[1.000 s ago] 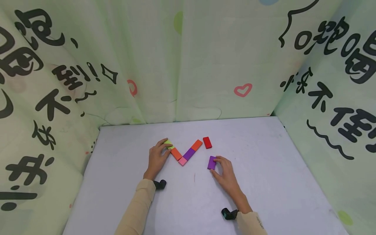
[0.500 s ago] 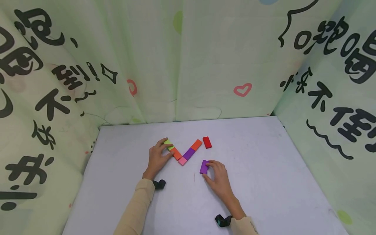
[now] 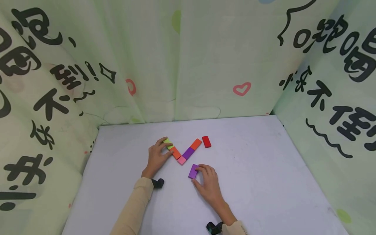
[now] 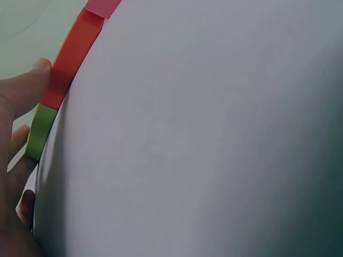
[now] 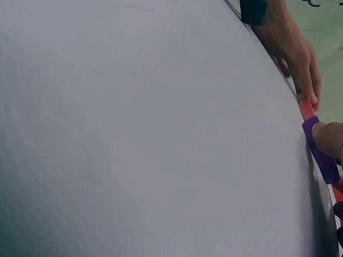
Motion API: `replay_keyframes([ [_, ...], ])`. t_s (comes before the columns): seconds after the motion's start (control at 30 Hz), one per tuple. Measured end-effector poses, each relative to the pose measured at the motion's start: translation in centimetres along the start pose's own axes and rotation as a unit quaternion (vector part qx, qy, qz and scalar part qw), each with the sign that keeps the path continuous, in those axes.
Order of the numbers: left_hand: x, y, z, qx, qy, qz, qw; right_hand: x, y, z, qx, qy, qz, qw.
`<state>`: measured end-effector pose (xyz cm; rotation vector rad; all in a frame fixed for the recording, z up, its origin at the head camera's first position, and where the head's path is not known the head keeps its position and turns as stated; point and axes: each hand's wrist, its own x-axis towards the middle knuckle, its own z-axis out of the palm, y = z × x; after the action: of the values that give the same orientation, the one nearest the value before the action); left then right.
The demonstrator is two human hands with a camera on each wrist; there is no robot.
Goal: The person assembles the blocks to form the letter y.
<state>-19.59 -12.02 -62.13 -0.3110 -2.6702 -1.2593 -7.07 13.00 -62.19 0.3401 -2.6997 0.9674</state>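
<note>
My right hand point(image 3: 209, 186) pinches a purple block point(image 3: 193, 171) between thumb and fingers, just in front of a V of joined flat blocks. On the V's left arm, my left hand point(image 3: 157, 156) has its fingers about a yellow-green block point(image 3: 167, 142), and its thumb touches the adjoining orange block point(image 3: 176, 152). A pink block point(image 3: 181, 160) forms the bottom corner. The right arm has another purple block point(image 3: 188, 153) and an orange block point(image 3: 196, 144) at its top. In the left wrist view, the green block point(image 4: 40, 132) is partly hidden by fingers.
A red block point(image 3: 206, 141) lies apart, just right of the V's upper right end. The white table point(image 3: 264, 182) has a patterned curtain point(image 3: 205, 65) along its back and sides. A black wrist camera point(image 3: 214, 227) sits on the right wrist.
My right hand has slid left and slightly nearer with the purple block, bringing it close to the pink corner. My left hand stays at the V's left arm, its thumb shifted onto the orange block.
</note>
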Motion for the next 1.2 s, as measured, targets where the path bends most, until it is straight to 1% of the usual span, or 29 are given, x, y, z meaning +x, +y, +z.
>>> replay_keyframes([
  [0.2, 0.3, -0.3, 0.0, 0.001, -0.002, 0.006, 1.0, -0.2, -0.9, 0.7, 0.007, -0.004, -0.015, 1.0],
  [0.53, 0.5, -0.6, 0.1, 0.002, -0.012, 0.005, 0.9999, -0.3, -2.6, 1.8, 0.011, -0.002, -0.029, 1.0],
  [0.87, 0.6, -0.9, 0.1, 0.008, -0.005, 0.021, 0.9997, 0.0, -4.5, 3.2, -0.024, 0.005, -0.02, 0.999],
  [1.07, 0.6, -1.0, 0.2, 0.014, 0.002, 0.042, 0.999, 0.2, -5.2, 3.7, -0.048, 0.023, -0.011, 0.999],
  [1.2, 0.5, -1.0, 0.2, 0.01, 0.002, 0.042, 0.9991, 0.3, -5.4, 4.0, -0.049, 0.027, -0.008, 0.998],
])
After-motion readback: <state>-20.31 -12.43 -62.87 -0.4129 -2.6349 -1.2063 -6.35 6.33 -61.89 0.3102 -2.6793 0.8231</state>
